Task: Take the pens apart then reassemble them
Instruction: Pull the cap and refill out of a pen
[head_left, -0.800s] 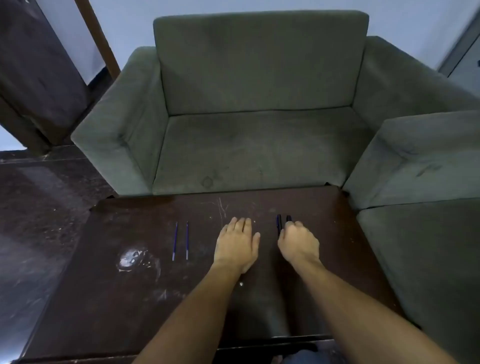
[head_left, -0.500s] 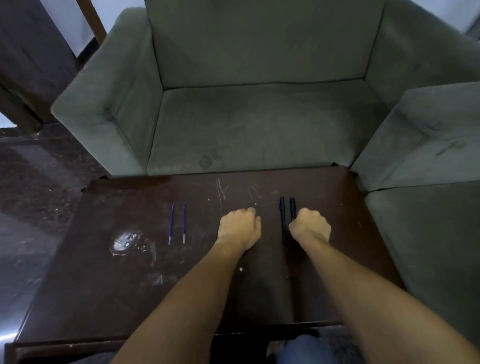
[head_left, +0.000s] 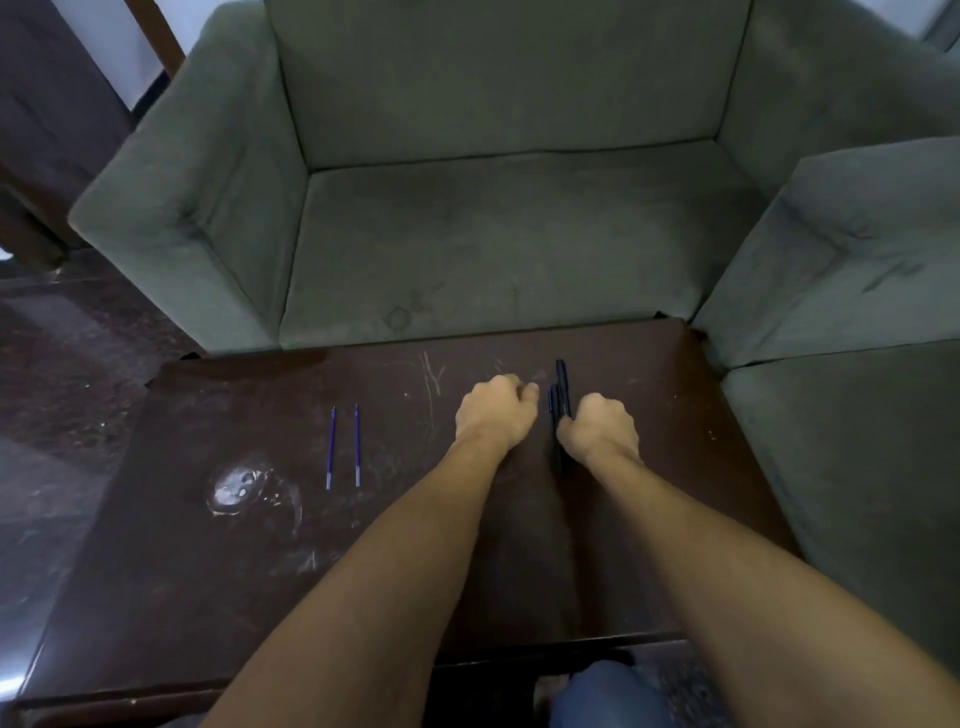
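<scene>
Fingers: both hands curled into fists; right hand (head_left: 600, 428) grips dark pen barrels (head_left: 560, 400); left hand (head_left: 493, 410) empty-looking.
Left of hands: two blue refills (head_left: 344, 447) lying parallel on brown table (head_left: 208, 571).

Two refills (head_left: 343, 447) side by side on the counter (head_left: 156, 571), left of both hands. Left hand (head_left: 496, 413) and right hand (head_left: 602, 434) near the counter's far edge, pen barrels (head_left: 560, 400) between them, touching the right hand. Sofa (head_left: 493, 234) behind the counter; another seat (head_left: 857, 415) to its right.
</scene>
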